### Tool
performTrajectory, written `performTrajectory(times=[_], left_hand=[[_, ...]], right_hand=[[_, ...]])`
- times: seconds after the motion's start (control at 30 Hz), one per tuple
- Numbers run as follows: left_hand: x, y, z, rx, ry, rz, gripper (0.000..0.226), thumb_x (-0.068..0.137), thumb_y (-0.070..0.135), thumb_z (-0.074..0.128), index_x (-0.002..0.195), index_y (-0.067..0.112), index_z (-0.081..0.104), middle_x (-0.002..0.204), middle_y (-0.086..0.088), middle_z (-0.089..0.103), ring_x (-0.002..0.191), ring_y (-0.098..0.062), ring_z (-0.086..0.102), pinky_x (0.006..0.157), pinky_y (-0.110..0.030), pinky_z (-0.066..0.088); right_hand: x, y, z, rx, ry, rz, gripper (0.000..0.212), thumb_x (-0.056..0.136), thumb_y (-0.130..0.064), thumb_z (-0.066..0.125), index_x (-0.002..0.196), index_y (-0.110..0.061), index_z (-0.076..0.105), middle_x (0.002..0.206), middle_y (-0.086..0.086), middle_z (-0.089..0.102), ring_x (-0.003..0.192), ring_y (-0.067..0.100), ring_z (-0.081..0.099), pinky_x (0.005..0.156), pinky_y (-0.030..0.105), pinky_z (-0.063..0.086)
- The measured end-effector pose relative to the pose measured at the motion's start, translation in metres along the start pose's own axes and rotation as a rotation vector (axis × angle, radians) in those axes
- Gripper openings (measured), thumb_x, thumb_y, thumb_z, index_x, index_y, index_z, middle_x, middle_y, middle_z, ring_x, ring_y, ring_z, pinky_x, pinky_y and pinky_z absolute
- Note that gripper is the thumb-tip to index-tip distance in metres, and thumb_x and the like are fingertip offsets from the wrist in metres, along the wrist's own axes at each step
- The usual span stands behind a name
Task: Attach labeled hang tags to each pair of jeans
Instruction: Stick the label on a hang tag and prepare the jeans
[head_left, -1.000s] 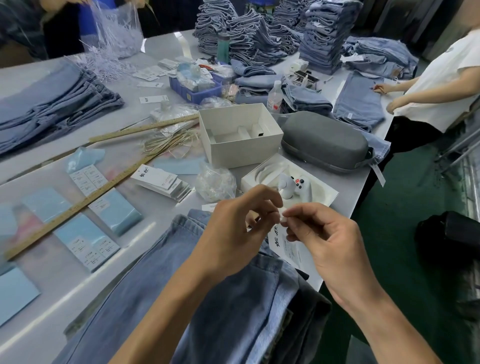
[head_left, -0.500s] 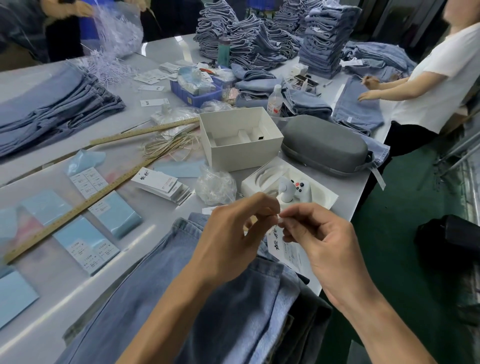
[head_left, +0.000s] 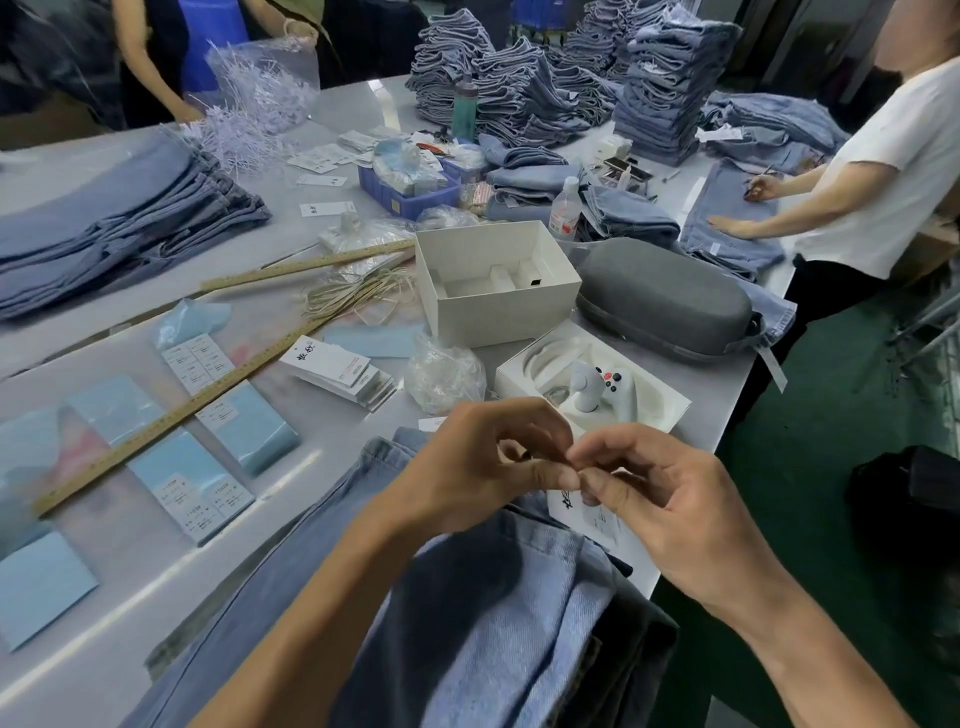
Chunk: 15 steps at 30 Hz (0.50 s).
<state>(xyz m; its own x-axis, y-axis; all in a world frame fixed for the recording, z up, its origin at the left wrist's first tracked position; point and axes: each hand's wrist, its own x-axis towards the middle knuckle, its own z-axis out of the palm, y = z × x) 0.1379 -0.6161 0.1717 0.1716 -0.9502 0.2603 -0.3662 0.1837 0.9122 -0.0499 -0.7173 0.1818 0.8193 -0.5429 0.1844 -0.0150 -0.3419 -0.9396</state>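
- The left hand (head_left: 470, 470) and right hand (head_left: 670, 499) meet fingertip to fingertip above the jeans (head_left: 467, 613), fingers curled, pinching something too small to make out.
- A white tag (head_left: 597, 517) hangs just under the right hand, over the jeans' edge.

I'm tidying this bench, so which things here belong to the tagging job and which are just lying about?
For the job:
- jeans under the hands
- hang tag hanging below the fingertips
- stack of tags
- bundle of strings
- left hand and right hand, pinching together

Lying about:
- game controller
- white box
- grey case
- wooden ruler
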Motion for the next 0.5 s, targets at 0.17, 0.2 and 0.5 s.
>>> performTrajectory(times=[0.17,0.2,0.5], left_hand=[[0.001,-0.005,0.004,0.065,0.062,0.016,0.02,0.081,0.025,0.085,0.091,0.01,0.076,0.087,0.0,0.074,0.077,-0.007,0.063,0.07,-0.029,0.048],[0.0,-0.006,0.003,0.12,0.128,0.03,0.019,0.08,0.023,0.085,0.088,0.008,0.077,0.086,-0.002,0.073,0.075,-0.009,0.062,0.068,-0.027,0.048],[-0.145,-0.045,-0.04,0.155,0.806,-0.239,0.036,0.093,-0.009,0.06,0.111,0.017,0.076,0.105,0.006,0.074,0.095,-0.003,0.068,0.086,-0.016,0.052]], right_hand=[[0.001,-0.015,-0.002,-0.187,0.025,-0.057,0.019,0.084,-0.025,0.068,0.098,-0.036,0.075,0.092,-0.009,0.076,0.085,0.01,0.073,0.076,0.016,0.057],[0.003,-0.018,-0.001,-0.285,0.03,-0.083,0.019,0.083,-0.027,0.068,0.097,-0.037,0.076,0.092,-0.013,0.076,0.085,0.007,0.073,0.074,0.015,0.057],[0.044,-0.06,0.116,-0.474,-0.065,-0.484,0.028,0.09,-0.009,0.074,0.114,-0.022,0.074,0.102,-0.011,0.073,0.087,0.002,0.068,0.084,0.013,0.049]])
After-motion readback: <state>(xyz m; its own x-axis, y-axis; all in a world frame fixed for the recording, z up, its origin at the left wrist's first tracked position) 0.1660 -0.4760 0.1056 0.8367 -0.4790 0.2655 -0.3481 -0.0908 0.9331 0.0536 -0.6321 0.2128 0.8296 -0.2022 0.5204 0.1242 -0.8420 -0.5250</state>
